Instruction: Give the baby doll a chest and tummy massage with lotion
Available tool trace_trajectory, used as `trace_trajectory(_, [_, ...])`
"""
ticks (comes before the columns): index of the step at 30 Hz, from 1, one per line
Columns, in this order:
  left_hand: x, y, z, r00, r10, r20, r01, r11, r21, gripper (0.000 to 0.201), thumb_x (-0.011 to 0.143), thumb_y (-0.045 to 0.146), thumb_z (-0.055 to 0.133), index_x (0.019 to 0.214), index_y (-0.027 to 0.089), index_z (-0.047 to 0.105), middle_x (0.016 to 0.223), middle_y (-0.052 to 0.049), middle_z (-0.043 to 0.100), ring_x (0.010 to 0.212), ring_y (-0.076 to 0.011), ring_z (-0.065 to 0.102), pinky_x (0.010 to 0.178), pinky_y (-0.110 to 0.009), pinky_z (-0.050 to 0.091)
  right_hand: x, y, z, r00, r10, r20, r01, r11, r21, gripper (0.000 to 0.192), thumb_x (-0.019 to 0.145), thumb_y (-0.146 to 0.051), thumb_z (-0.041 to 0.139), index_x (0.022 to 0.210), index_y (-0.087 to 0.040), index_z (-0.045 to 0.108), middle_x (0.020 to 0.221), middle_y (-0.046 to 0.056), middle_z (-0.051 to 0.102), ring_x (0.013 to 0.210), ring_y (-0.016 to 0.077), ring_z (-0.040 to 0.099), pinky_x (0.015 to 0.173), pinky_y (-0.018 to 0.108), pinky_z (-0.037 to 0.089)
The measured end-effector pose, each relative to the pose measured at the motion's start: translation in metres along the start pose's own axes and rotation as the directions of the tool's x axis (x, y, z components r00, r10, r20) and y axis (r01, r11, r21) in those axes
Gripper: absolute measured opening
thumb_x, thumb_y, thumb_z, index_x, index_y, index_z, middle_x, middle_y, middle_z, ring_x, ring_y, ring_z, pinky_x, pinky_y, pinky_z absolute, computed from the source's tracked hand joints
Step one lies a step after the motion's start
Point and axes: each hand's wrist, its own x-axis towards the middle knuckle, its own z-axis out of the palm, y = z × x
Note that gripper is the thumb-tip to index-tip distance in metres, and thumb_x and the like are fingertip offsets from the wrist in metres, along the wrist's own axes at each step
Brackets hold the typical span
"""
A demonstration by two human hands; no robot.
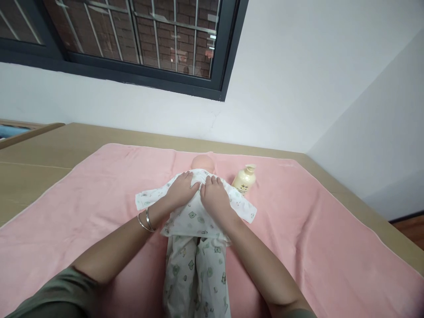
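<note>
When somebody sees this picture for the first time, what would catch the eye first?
The eye probably falls first on the doll-like figure, lying in the middle of the pink blanket, and its white printed clothes, on which the left hand and right hand rest. Next come the pale yellow pump bottle, right of the figure, and the barred window at upper left.

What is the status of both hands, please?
Left hand, right hand: both on white green-printed fabric top; grip unclear. Cream plastic pump bottle nearby, touching neither hand.
</note>
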Motion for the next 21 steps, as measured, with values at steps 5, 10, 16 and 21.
trace_trajectory(5, [-0.009,0.006,0.006,0.993,0.052,-0.108,-0.048,0.998,0.035,0.049,0.096,0.034,0.041,0.133,0.007,0.057,0.139,-0.025,0.062,0.137,-0.0361,0.053,0.116,-0.054,0.038,0.0,0.0,-0.001,0.998,-0.05,-0.033,0.051,0.998,0.023,0.048,0.107,-0.027,0.034,0.141,-0.001,0.054,0.143,0.025,0.058,0.14,0.0311,0.048,0.119,0.042,0.031])
trace_trajectory(10, [-0.027,0.019,0.017,0.985,0.105,-0.14,-0.094,0.992,0.086,0.052,0.095,0.028,0.039,0.135,-0.001,0.055,0.143,-0.033,0.055,0.141,-0.0422,0.048,0.114,-0.061,0.037,0.02,0.033,-0.013,0.997,-0.052,0.049,0.038,0.964,0.262,0.045,0.105,-0.037,0.043,0.14,-0.013,0.057,0.143,0.013,0.062,0.132,0.0261,0.055,0.111,0.036,0.04])
trace_trajectory(16, [-0.009,0.011,0.002,0.997,0.055,-0.063,-0.054,0.998,0.012,0.046,0.095,0.032,0.042,0.127,0.006,0.062,0.137,-0.026,0.063,0.137,-0.0375,0.053,0.116,-0.054,0.039,0.008,0.013,-0.013,0.998,0.01,0.058,-0.016,0.995,0.102,0.052,0.107,-0.035,0.037,0.148,-0.005,0.048,0.151,0.022,0.052,0.14,0.0346,0.047,0.115,0.048,0.035])
trace_trajectory(21, [0.005,0.002,-0.005,0.998,0.069,-0.012,-0.07,0.996,-0.057,0.04,0.096,0.033,0.04,0.119,0.014,0.066,0.131,-0.017,0.069,0.129,-0.0317,0.06,0.112,-0.049,0.045,-0.011,-0.01,-0.012,0.998,-0.042,0.04,0.044,0.999,-0.03,0.052,0.106,-0.027,0.034,0.147,0.003,0.046,0.146,0.03,0.053,0.14,0.0363,0.048,0.114,0.047,0.036])
